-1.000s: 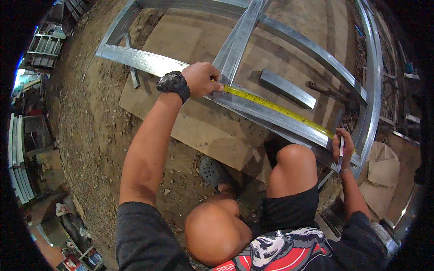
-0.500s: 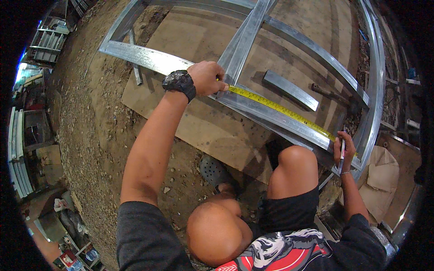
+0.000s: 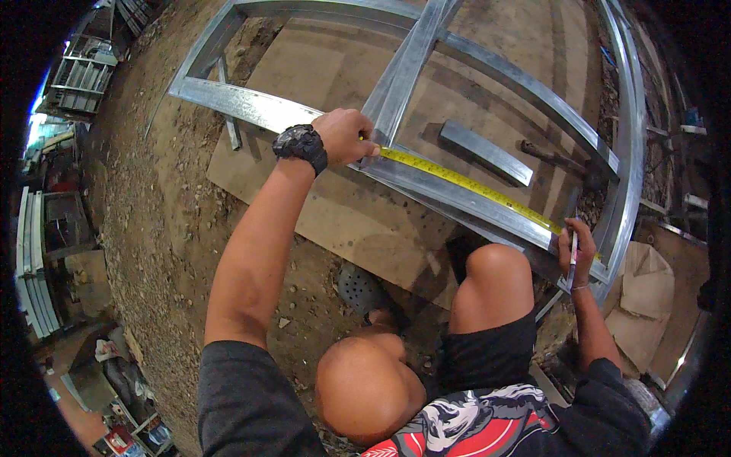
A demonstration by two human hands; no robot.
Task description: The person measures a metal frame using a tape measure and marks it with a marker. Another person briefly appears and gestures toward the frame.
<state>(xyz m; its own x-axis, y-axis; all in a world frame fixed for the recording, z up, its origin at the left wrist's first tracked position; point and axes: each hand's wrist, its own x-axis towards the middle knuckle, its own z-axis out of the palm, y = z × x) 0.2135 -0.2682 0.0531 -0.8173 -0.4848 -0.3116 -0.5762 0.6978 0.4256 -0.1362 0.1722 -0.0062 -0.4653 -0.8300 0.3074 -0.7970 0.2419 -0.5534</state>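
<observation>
A yellow tape measure [image 3: 468, 183] lies stretched along the near bar of a silver metal frame [image 3: 251, 107]. At its left end, where a crossbar meets the near bar, my left hand [image 3: 344, 135] pinches the tape between thumb and fingers. A black watch [image 3: 299, 145] is on that wrist. Close to the frame's right corner, my right hand [image 3: 582, 245] is closed around a slim, pen-like white stick [image 3: 572, 260]. Its fingers rest at the tape's edge, and a bit of yellow shows just beyond them. The tape's case cannot be made out.
Inside the frame, a short metal tube [image 3: 487, 154] and a hammer-like tool [image 3: 552, 156] lie on a brown board [image 3: 335, 221]. My knees [image 3: 499, 278] are close to the near bar. Metal lengths [image 3: 34, 263] stand at the left over dirt ground; cardboard [image 3: 647, 286] lies at right.
The view has shifted slightly. Both hands keep their places on the frame, with the tape still stretched between them; my right hand's fingers have shifted a little.
</observation>
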